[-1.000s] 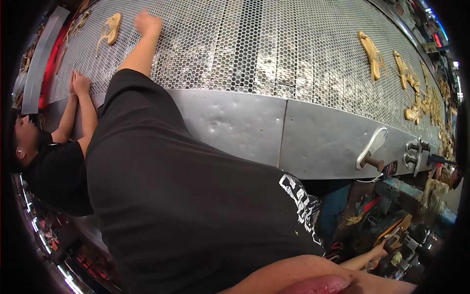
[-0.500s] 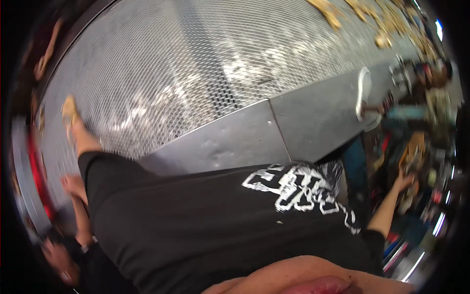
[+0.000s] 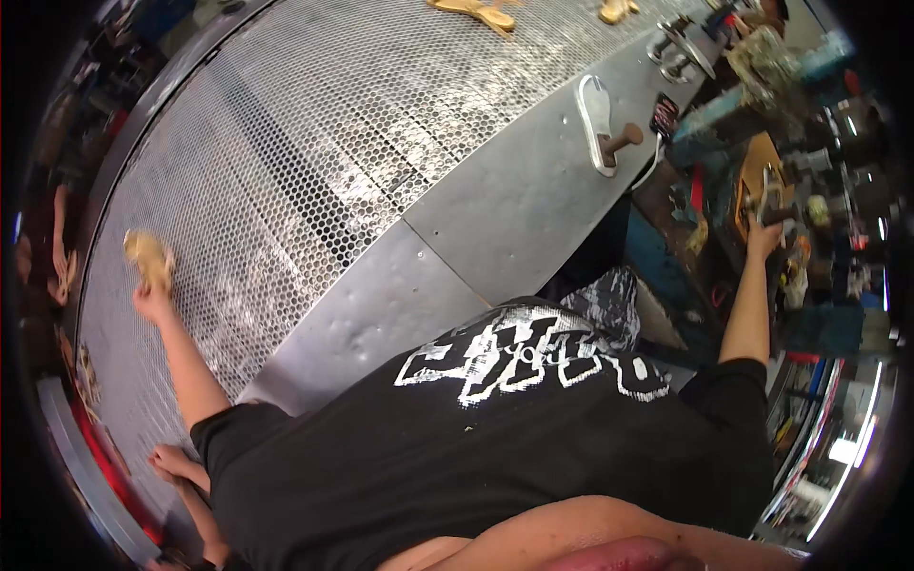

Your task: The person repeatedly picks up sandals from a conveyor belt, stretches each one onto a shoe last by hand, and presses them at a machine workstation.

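My left arm stretches out to the left over a wide perforated metal belt (image 3: 314, 143). My left hand (image 3: 152, 300) grips a tan, flat shoe-sole piece (image 3: 148, 257) lying on the mesh. My right arm reaches out to the right toward a cluttered bench. My right hand (image 3: 764, 236) is closed around a small upright metal tool (image 3: 769, 198) there. My black shirt with a white print (image 3: 514, 357) fills the lower middle of the view.
A smooth steel rim (image 3: 495, 219) borders the belt and carries a metal foot-shaped form on a post (image 3: 598, 119). More tan pieces (image 3: 476, 11) lie far up the belt. Another person's hand (image 3: 171, 463) rests at the belt's lower left edge.
The view has swung to the right and down. My left hand stays on the tan piece, now at the far left. My right arm has come into view, reaching to the bench.
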Motion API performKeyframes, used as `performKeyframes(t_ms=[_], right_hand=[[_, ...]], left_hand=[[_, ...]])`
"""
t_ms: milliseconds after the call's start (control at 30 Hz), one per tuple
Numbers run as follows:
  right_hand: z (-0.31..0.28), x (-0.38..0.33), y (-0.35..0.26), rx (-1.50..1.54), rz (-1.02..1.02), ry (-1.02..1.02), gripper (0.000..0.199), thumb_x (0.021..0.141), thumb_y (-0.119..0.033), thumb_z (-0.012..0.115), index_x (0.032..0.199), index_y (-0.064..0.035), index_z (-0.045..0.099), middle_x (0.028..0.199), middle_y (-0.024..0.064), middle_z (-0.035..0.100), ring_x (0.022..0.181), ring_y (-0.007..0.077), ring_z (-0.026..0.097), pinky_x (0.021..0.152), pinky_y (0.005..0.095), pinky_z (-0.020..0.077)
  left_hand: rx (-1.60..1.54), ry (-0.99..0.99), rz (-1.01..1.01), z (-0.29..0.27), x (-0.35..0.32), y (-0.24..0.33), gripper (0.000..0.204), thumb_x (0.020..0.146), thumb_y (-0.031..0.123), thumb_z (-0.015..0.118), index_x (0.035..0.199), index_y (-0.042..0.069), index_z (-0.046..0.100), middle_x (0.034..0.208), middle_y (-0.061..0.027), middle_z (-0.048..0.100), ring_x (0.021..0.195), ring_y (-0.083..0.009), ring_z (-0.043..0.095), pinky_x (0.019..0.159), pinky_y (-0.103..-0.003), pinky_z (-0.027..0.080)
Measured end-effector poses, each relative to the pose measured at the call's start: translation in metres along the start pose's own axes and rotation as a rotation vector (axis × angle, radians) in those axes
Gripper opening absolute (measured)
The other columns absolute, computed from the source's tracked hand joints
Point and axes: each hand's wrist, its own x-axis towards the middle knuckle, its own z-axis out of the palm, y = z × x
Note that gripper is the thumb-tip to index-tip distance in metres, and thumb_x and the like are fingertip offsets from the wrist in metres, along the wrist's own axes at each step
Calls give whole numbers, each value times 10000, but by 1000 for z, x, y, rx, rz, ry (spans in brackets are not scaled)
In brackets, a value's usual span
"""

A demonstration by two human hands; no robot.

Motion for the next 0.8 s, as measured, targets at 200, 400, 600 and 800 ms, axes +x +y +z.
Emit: performKeyframes(t_ms=[200, 400, 600, 800], right_hand=[[-15, -13, -11, -311, 4, 100, 792, 727, -529, 735, 1164, 98, 530, 1134, 264, 613, 1032, 403, 610, 888, 464, 497], [-38, -186, -191, 902, -255, 33, 504, 790, -78, 721, 1216, 112, 532, 1234, 232, 574, 1077, 279, 595, 924, 408, 493], [-41, -253, -269, 1218, -109, -308, 649, 700, 37, 631, 1305, 83, 404, 1326, 193, 483, 1198, 286, 492, 1051, 408, 366], [-90, -270, -257, 1180, -257, -565, 643, 566, -20, 607, 1191, 22, 463, 1317, 184, 490, 1350, 334, 365, 1121, 427, 228]], left_hand=[[-871, -612, -285, 163, -218, 229, 416, 762, -8, 670, 1168, -2, 577, 1094, -107, 627, 962, -205, 601, 822, -324, 498], [-1412, -1847, -651, 272, -469, 356, 417, 871, 48, 553, 1257, -91, 479, 1200, -228, 595, 1147, -344, 576, 995, -413, 452], [-1537, -2205, -773, 317, -551, 453, 380, 806, -19, 606, 1178, -29, 531, 1082, -149, 656, 982, -248, 661, 886, -372, 530], [-985, -1377, -464, 362, -503, 464, 321, 924, 271, 501, 1088, 19, 613, 962, -95, 626, 830, -190, 631, 713, -354, 540]])
